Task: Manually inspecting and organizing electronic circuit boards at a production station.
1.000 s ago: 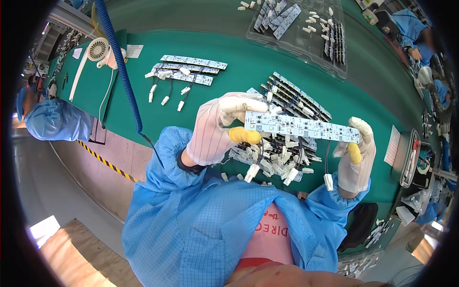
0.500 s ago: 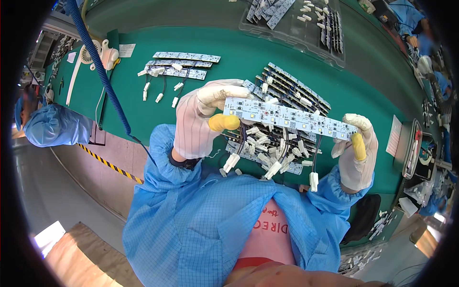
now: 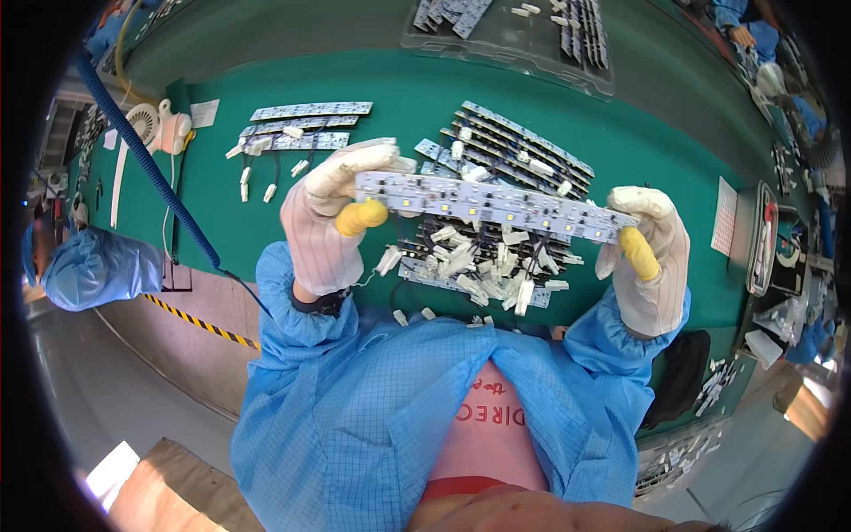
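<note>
Between my gloved hands a long white LED circuit board is held up, small chips and yellowish LEDs along its face. My left hand pinches its left end, with a yellow cot on the thumb. At the right end my right hand grips it the same way, also with a yellow thumb cot. Below and behind the board lies a pile of white wire connectors on dark leads. More boards are stacked behind it, partly hidden by the held one.
Farther left, a small group of boards with connectors lies on the green table. A clear plastic tray of boards stands at the back. A blue coiled hose hangs at left, near a white fan. A co-worker's blue sleeve shows far left.
The board has shifted left in the picture together with my left hand, while my right hand sits slightly lower. The table's contents also appear farther left. Both hands keep their hold.
</note>
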Motion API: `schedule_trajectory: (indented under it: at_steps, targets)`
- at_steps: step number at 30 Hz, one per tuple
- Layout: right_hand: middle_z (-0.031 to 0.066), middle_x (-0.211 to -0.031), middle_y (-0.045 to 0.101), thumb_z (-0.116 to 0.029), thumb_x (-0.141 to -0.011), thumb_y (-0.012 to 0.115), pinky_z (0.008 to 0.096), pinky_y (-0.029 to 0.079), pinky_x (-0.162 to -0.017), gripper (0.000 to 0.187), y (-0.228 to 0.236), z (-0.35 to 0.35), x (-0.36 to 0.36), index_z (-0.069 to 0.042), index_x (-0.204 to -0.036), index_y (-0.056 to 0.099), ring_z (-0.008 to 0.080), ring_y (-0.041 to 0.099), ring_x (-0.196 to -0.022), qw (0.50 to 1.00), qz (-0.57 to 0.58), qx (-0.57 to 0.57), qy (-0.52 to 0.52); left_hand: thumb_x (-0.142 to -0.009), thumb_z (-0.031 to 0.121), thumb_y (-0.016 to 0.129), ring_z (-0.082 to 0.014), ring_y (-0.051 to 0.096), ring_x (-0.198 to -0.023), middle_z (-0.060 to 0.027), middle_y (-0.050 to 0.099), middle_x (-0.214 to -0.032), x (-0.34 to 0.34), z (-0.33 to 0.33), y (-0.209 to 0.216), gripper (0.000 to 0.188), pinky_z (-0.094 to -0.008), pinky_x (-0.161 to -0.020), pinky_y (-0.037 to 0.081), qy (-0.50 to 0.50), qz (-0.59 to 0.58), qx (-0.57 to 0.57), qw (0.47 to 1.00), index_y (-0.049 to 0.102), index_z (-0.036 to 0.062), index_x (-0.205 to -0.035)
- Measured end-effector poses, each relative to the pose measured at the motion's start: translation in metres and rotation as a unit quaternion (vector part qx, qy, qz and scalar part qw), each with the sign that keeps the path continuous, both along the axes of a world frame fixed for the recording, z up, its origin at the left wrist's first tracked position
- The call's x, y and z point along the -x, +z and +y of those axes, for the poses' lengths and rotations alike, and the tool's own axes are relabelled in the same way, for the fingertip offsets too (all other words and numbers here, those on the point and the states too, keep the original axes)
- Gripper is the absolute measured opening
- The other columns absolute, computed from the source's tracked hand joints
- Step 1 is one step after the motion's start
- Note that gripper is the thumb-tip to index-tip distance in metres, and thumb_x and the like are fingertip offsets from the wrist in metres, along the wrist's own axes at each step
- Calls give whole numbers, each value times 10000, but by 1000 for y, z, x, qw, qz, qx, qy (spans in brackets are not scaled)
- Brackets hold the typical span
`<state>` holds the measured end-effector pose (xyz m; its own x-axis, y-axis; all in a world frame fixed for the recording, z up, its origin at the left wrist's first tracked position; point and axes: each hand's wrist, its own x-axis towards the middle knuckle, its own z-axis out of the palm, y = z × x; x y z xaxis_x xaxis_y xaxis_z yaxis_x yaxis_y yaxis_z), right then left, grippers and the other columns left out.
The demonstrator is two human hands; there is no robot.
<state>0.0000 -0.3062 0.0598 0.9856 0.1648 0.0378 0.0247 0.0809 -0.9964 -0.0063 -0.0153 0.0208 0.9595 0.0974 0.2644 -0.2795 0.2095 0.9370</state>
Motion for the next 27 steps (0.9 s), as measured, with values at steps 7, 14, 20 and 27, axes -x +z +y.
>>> schedule_trajectory:
  at_steps: [7,14,20,27]
  targets:
    - [76,-857,621,-234,-832,698,214,435,-549,384,10,2,1,18,-1095,573,97,551,-593,1000,24,0,18,-813,220,713,-227,647,-951,-197,645,-1080,-2,6,-11,455,-322,-828,520,32,-46,-63,996,578,-62,-1143]
    - [104,-914,616,-172,-850,663,219,467,-553,366,11,1,3,30,-1133,550,104,570,-641,999,26,-16,40,-826,210,702,-224,647,-937,-188,649,-1079,-6,6,-14,427,-328,-844,505,51,-21,-61,997,581,-53,-1140]
    - [98,-844,626,-98,-861,623,215,464,-535,374,12,-4,1,35,-1196,524,90,566,-615,992,48,-64,101,-915,352,582,-104,620,-807,-75,703,-936,-15,10,-4,393,-227,-743,468,78,72,-297,949,642,26,-1127]
    - [97,-866,618,-139,-864,630,215,461,-558,334,9,0,1,22,-1147,554,101,574,-633,995,21,-65,66,-901,375,603,-103,612,-779,-105,694,-933,-15,6,-6,448,-239,-682,473,87,57,-249,963,624,-7,-1134]
